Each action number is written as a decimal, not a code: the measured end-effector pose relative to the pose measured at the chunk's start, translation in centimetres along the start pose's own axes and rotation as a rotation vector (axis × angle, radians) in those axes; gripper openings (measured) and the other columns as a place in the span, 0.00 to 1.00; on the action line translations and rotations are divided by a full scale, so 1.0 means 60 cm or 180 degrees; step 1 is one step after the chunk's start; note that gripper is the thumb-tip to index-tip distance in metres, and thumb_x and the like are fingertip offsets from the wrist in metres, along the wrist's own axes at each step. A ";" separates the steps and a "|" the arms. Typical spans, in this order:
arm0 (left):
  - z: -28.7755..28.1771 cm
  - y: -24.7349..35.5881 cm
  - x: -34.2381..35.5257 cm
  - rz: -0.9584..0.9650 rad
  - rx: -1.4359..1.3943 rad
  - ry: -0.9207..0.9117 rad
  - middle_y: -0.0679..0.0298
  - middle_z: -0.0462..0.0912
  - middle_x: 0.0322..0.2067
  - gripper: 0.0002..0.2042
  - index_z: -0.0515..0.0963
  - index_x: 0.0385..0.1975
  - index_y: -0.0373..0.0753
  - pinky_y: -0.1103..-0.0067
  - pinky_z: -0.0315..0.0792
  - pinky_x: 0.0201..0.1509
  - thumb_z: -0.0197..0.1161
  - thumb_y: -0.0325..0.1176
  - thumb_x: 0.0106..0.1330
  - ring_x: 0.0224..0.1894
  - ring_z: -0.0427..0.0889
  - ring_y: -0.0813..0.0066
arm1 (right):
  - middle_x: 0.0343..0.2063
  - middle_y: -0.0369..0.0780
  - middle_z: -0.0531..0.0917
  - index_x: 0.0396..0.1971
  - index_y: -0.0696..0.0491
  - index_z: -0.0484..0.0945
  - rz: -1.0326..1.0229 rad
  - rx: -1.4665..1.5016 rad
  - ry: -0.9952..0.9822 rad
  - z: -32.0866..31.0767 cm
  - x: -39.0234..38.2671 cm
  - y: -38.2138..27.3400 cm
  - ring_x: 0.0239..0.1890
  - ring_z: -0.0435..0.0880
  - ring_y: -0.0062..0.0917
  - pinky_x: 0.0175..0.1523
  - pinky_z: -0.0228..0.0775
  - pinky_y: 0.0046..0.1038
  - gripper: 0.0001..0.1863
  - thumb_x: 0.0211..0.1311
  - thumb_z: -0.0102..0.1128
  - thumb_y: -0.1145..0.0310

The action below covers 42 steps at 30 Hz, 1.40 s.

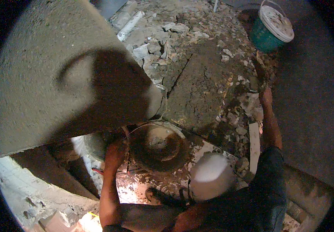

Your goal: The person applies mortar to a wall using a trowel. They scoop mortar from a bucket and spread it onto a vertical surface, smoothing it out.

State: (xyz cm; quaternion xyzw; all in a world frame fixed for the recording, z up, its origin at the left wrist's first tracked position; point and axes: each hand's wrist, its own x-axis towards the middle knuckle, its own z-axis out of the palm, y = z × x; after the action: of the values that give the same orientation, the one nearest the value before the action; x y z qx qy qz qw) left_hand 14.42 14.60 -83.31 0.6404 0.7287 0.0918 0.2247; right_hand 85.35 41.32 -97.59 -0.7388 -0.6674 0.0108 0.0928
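My left hand (115,153) is closed at the left side of a round bucket (176,128) with some grey material in the bottom. Shadow hides what its fingers hold, if anything. Out to the right, my right arm stretches forward along the wall. My right hand (266,97) is closed low over the rubble, beside a dark shape whose kind I cannot make out. Ahead of the bucket lies a cracked patch of damp, dark mortar or soil (201,85). A pale strip of board (254,149) stands next to my right forearm.
A large rough plastered block (43,85) fills the left side. Broken rubble (178,29) covers the far ground. A green bucket (267,34) with a whitish top stands far right, by the grey wall (310,108). Near my legs is a pale rounded thing (211,176).
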 end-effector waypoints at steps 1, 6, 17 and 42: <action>-0.009 0.010 -0.001 -0.0067 -0.0026 -0.0001 0.47 0.77 0.45 0.16 0.76 0.46 0.36 0.64 0.67 0.54 0.57 0.35 0.59 0.48 0.74 0.48 | 0.48 0.54 0.74 0.60 0.57 0.59 0.0197 -0.0513 -0.0176 -0.005 -0.023 -0.001 0.46 0.76 0.44 0.47 0.69 0.43 0.31 0.61 0.51 0.56; -0.017 0.020 0.000 -0.0195 -0.0299 0.0123 0.47 0.78 0.42 0.15 0.76 0.45 0.36 0.64 0.70 0.50 0.57 0.36 0.59 0.44 0.77 0.50 | 0.51 0.50 0.73 0.60 0.57 0.60 -0.0188 -0.0783 -0.1296 0.066 -0.007 -0.045 0.50 0.75 0.42 0.55 0.66 0.41 0.28 0.65 0.45 0.56; -0.023 0.047 0.000 0.0129 -0.0449 0.0313 0.46 0.77 0.44 0.15 0.74 0.46 0.35 0.65 0.70 0.50 0.51 0.30 0.61 0.46 0.76 0.48 | 0.45 0.50 0.77 0.52 0.59 0.66 0.0045 -0.0938 -0.0773 0.224 0.132 -0.321 0.43 0.80 0.43 0.45 0.75 0.38 0.20 0.65 0.43 0.65; -0.015 0.097 0.007 -0.0934 -0.0777 0.0267 0.58 0.78 0.22 0.08 0.77 0.29 0.36 0.74 0.68 0.29 0.53 0.30 0.66 0.24 0.74 0.70 | 0.21 0.38 0.75 0.33 0.51 0.75 -0.1448 -0.0014 -0.1918 0.260 0.208 -0.230 0.21 0.72 0.27 0.30 0.66 0.32 0.12 0.61 0.49 0.57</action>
State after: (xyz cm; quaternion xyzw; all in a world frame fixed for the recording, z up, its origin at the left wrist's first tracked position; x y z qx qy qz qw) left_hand 19.18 16.07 -80.16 0.4910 0.8063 0.1723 0.2812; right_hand 70.92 56.85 -109.49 -0.5355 -0.8119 0.2053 -0.1091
